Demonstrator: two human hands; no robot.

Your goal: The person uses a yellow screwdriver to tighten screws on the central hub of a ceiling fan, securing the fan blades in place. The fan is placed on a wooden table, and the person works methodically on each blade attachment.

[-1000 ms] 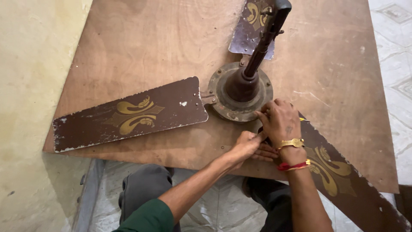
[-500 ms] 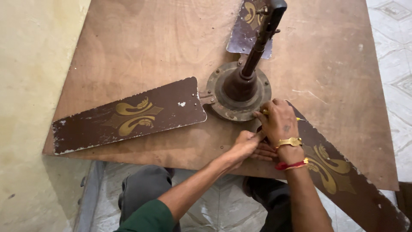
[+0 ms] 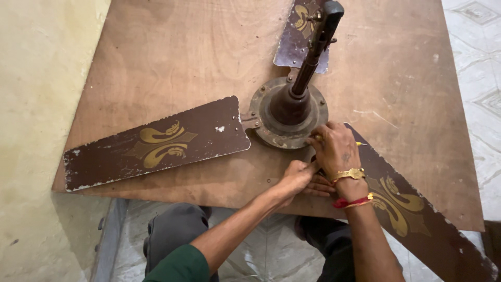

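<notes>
An old brown ceiling fan lies on a wooden board [image 3: 156, 62], its round motor hub [image 3: 287, 117] facing up and its down rod [image 3: 313, 47] rising toward me. My right hand [image 3: 338, 150], with a gold watch and a red thread at the wrist, is closed over the root of the right blade [image 3: 412, 214] beside the hub. A small yellow tip [image 3: 360, 143] pokes out from under it. My left hand [image 3: 297, 176] grips the near edge of that blade's root, fingers curled beneath. What lies under the hands is hidden.
The left blade [image 3: 156, 143] with a gold motif stretches toward a pale yellow wall [image 3: 36, 104]. A third blade [image 3: 300, 31] points away behind the rod. The board's near edge overhangs my knees [image 3: 177, 230]. Tiled floor [image 3: 480, 62] lies to the right.
Both hands stay at the right blade's root beside the hub. The view has shifted slightly; nothing else has visibly moved.
</notes>
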